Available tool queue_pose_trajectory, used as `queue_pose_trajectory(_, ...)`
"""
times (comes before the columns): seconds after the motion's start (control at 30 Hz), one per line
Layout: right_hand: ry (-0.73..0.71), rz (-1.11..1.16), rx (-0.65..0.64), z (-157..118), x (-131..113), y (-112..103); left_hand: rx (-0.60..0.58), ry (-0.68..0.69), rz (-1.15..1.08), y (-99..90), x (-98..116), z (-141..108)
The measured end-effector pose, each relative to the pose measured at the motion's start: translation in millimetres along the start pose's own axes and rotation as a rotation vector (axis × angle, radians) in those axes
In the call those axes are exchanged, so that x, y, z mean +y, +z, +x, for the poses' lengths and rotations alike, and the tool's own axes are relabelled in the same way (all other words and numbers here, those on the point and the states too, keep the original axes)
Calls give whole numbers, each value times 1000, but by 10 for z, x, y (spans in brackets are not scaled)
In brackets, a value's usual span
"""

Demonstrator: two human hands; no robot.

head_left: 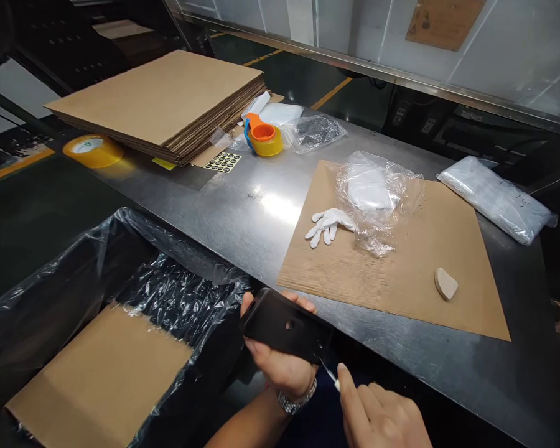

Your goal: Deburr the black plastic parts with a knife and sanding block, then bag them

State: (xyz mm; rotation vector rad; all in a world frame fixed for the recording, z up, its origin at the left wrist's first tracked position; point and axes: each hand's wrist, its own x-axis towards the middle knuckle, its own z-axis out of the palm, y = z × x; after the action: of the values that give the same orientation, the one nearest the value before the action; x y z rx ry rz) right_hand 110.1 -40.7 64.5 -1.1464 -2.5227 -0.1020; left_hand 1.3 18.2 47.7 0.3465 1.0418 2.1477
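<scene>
A black, flat, case-like part (280, 326) with a small round hole in its middle rests in my left hand (284, 367), whose fingers wrap around its edges. My right hand (378, 407) is closed on a thin tool with a white handle (336, 384) and a narrow metal blade. The tool's tip meets or nearly meets the lower right end of the black part; exactly which I cannot tell. Both hands are just off the near edge of the metal table (242, 218). Most of the tool's handle is hidden inside my right hand.
Cardboard sheets (168, 93) are stacked at the far left, near a tape dispenser (265, 137) and a yellow tape roll (93, 151). A cardboard mat (401, 267) carries a white glove (329, 225), clear plastic packaging (373, 186) and a beige block (446, 284). A lined bin (70, 267) stands lower left.
</scene>
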Motion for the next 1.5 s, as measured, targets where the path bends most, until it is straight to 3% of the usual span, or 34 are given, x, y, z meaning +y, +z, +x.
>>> queue_pose_trajectory(0.17, 6, -33, 32, -12, 2, 25, 16, 16, -11, -47, -35, 22)
queue_pose_trajectory(0.3, -21, -119, 1, -46, 4, 25, 99, -20, 44, -33, -50, 15)
queue_pose_trajectory(0.43, -61, -215, -15, -47, 13, -35, 97, -76, 120, -25, -36, -5)
queue_pose_trajectory(0.7, 48, -159, 23, -30, 178, -86, 74, -378, 107, -70, 20, 62)
queue_pose_trajectory(0.83, 124, -73, -99, -115, 251, -48, 31, -607, 119, -53, 50, 113)
queue_pose_trajectory(0.93, 140, -89, -101, -150, 274, -65, 24, -715, 103, -39, 57, 128)
queue_pose_trajectory(1.5, 75, -122, -132, -153, 283, -169, -76, -662, 73, -14, 109, 82)
